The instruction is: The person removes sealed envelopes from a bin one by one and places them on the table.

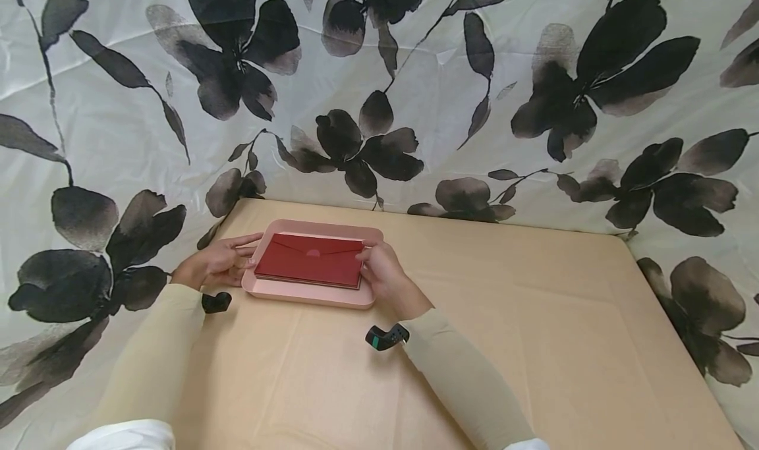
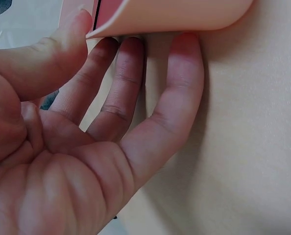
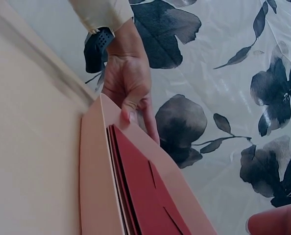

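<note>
A pink tray [image 1: 308,294] with rounded corners lies towards the back left of the table. A small stack of red envelopes [image 1: 308,262] lies in it, the top one's flap and round tab facing up. My left hand [image 1: 221,263] grips the tray's left end, thumb at the rim and fingers beneath it, as the left wrist view shows. At the opposite end, my right hand [image 1: 388,275] holds the tray's edge with the thumb over the rim, close beside the envelopes. Its lower fingers are hidden; only one fingertip [image 3: 275,220] shows in the right wrist view.
A tan covering spreads over the table [image 1: 534,331]. White cloth with dark flowers [image 1: 450,107] hangs behind it and at both sides. Black bands [image 1: 388,337] sit at both wrists.
</note>
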The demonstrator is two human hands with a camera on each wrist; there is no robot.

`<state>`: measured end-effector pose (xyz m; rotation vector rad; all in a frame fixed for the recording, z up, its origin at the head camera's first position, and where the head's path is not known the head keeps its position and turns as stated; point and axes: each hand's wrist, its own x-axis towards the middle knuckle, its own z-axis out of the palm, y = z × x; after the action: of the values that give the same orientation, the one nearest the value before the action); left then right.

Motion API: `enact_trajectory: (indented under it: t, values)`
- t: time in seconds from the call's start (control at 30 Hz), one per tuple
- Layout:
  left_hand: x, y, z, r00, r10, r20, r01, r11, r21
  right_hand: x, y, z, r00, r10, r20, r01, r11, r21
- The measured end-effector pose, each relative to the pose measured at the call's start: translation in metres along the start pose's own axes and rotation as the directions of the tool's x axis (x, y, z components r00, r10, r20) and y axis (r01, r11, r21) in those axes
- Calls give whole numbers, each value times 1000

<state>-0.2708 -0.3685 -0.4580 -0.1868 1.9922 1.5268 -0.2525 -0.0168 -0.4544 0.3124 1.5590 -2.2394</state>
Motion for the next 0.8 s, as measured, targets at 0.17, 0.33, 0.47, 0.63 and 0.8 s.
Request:
enact_trajectory:
  t: [0.17,0.33,0.47,0.63,0.8]
  values:
    - [2,-1,-2,1000,-9,2,9,1000,8,0,2,0,1000,-11,28,11,1000,-17]
    - [6,1,-2,1000,-23,-2,23,1000,-11,0,-2,0,999,-13,35,14,1000,-15]
    - [6,5,-2,999,-32,-5,32,999,-12,0,-4,-1,999,-20,49,21,1000,-14]
    - [4,7,-2,999,-31,-7,31,1000,0,0,-8,0,998,-15,59,15,1000,0]
    - [3,4,-3,999,-35,4,35,999,-30,-2,-10,1,998,6,68,-5,1000,-15]
